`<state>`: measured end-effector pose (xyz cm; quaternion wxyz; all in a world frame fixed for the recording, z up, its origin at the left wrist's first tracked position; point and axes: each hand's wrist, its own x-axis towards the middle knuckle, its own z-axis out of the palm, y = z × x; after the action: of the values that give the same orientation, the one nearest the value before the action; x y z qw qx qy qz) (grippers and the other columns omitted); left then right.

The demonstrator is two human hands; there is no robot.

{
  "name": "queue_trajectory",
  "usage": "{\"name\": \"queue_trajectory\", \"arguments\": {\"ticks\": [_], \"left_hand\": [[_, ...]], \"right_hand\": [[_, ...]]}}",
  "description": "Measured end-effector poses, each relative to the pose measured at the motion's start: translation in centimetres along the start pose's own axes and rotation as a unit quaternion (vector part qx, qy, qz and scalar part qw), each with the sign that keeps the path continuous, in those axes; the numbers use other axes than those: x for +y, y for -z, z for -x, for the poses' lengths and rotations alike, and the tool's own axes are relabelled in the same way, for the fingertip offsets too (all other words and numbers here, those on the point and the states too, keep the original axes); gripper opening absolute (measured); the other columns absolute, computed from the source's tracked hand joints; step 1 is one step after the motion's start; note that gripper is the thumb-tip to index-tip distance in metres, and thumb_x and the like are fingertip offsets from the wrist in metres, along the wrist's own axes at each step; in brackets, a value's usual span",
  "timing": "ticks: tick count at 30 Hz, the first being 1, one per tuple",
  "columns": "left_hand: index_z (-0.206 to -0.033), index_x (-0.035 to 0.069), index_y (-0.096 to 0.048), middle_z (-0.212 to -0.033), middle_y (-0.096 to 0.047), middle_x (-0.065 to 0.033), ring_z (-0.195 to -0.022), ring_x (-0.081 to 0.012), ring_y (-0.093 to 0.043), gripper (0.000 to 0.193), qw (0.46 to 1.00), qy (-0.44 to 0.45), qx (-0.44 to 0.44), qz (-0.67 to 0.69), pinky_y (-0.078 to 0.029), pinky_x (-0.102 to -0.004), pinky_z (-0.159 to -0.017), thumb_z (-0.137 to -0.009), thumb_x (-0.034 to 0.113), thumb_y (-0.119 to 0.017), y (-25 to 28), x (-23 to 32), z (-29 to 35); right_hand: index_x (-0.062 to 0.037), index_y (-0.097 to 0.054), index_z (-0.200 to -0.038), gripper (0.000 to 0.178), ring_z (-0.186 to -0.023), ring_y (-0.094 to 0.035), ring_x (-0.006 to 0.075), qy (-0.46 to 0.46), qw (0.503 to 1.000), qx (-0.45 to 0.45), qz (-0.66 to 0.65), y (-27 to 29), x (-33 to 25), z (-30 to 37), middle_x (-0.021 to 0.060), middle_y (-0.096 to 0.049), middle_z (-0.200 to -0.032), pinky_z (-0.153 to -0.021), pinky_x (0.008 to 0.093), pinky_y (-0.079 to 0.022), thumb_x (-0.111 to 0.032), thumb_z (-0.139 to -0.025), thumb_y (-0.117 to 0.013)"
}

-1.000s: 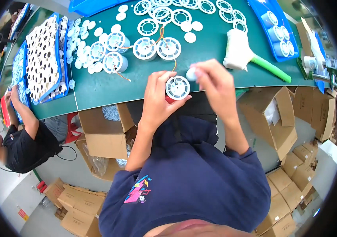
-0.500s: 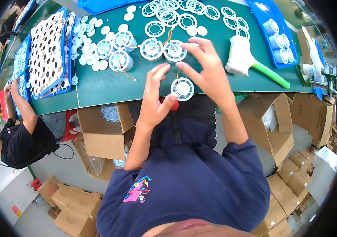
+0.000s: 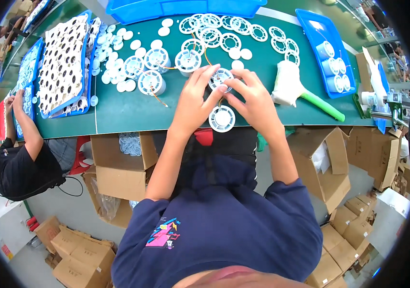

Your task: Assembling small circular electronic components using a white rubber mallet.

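My left hand [image 3: 195, 100] and my right hand [image 3: 254, 98] close in from both sides on a white round housing [image 3: 220, 78] with a slotted rim and an orange wire, thumbs near its top. Just nearer, by the table edge, stands a similar housing [image 3: 222, 118] with a plain white disc over its middle. Beyond my left hand is another wired housing [image 3: 188, 61]. Farther left, three more stand together, one of them a housing [image 3: 151, 82] whose orange wire trails on the table.
Loose white discs [image 3: 113, 65] and slotted rings [image 3: 230, 42] lie on the green table [image 3: 118, 113]. At right are a white-wrapped mallet [image 3: 287, 82] with a green handle and a blue tray [image 3: 332, 91] of housings. A co-worker [image 3: 22, 163] sits left, beside full trays. Cardboard boxes [image 3: 123, 180] stand below.
Both hands have come together onto the slotted housing, which sat apart from the fingers of my left hand before. The view has shifted slightly, showing more of the far blue bin.
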<state>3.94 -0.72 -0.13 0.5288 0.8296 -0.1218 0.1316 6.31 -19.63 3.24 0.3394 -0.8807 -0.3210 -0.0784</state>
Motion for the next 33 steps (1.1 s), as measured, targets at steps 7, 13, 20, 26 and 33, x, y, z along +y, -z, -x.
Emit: {"name": "queue_trajectory", "arguments": {"ticks": [7,13,20,26,33], "left_hand": [[-0.136,-0.001,-0.059,-0.130,-0.065,-0.0195,-0.120,-0.0331,-0.063,0.043,0.998,0.068,0.002,0.002,-0.048,-0.0394,-0.102,-0.103,0.026,-0.064,-0.3,-0.1,0.1],[-0.142,-0.001,-0.054,-0.132,-0.062,-0.0234,-0.118,-0.0388,-0.063,0.047,0.997,0.078,0.009,0.007,-0.050,-0.0445,-0.100,-0.104,0.024,-0.062,1.9,0.6,3.0],[-0.151,-0.003,-0.040,-0.142,-0.051,-0.0212,-0.110,-0.0290,-0.064,0.066,0.986,0.093,0.118,-0.067,-0.052,-0.0391,-0.095,-0.097,0.016,-0.071,1.8,0.5,2.6],[-0.151,0.001,-0.046,-0.137,-0.055,-0.0148,-0.076,-0.0158,-0.058,0.071,0.982,0.143,0.122,-0.023,-0.051,-0.0297,-0.073,-0.090,0.017,-0.079,2.1,0.5,-0.7],[-0.143,0.006,-0.052,-0.130,-0.051,-0.0203,-0.113,-0.0342,-0.059,0.066,0.984,0.039,0.143,-0.102,-0.051,-0.0414,-0.093,-0.087,0.025,-0.082,1.3,-1.8,-0.8]], "right_hand": [[-0.0063,-0.069,-0.118,0.029,-0.089,-0.068,0.0277,-0.122,0.982,0.117,-0.083,0.8,-0.4,1.5,0.0147,-0.062,-0.121,-0.077,0.0377,-0.056,-0.005,-0.090,-0.076],[-0.0022,-0.069,-0.111,0.030,-0.099,-0.064,0.0309,-0.112,0.992,0.054,-0.013,0.1,0.6,6.4,0.0149,-0.061,-0.113,-0.080,0.0396,-0.054,-0.007,-0.084,-0.081],[0.0004,-0.069,-0.111,0.033,-0.098,-0.062,0.0311,-0.074,0.997,0.016,0.010,0.8,0.1,6.3,0.0143,-0.060,-0.111,-0.080,0.0411,-0.053,-0.005,-0.081,-0.083],[-0.0010,-0.070,-0.115,0.020,-0.069,-0.062,0.0194,-0.194,0.977,0.044,-0.072,1.0,-0.3,5.9,0.0114,-0.064,-0.099,-0.064,0.0318,-0.053,-0.002,-0.095,-0.070],[-0.0010,-0.070,-0.116,0.019,-0.075,-0.062,0.0121,-0.209,0.948,0.107,-0.214,-0.1,0.1,3.0,0.0079,-0.068,-0.107,-0.065,0.0270,-0.050,-0.003,-0.098,-0.065]]}}
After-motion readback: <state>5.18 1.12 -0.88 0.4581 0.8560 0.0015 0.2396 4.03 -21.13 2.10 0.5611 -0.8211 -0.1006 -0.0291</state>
